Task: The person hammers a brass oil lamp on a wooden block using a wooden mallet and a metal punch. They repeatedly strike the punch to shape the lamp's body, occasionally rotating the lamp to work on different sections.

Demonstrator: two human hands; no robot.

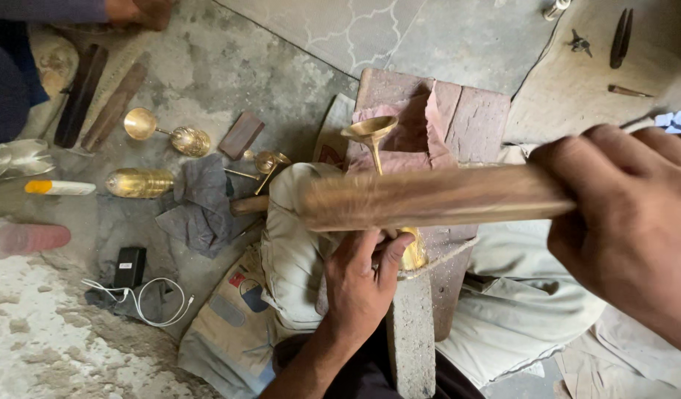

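The stick (436, 196) is a long, flat length of brown wood, lying level and blurred, its near end gripped in the right hand (628, 222) and its far end reaching out above the left hand (363, 277). The brass piece (413, 253) is golden and shiny: a rounded end sits under the left fingers, and a thin stem rises beyond the stick to a flared funnel cup.

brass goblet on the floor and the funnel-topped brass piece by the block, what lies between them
In the head view, between the goblet and the funnel piece lie a small dark wooden block and a little brass cup on bare floor.
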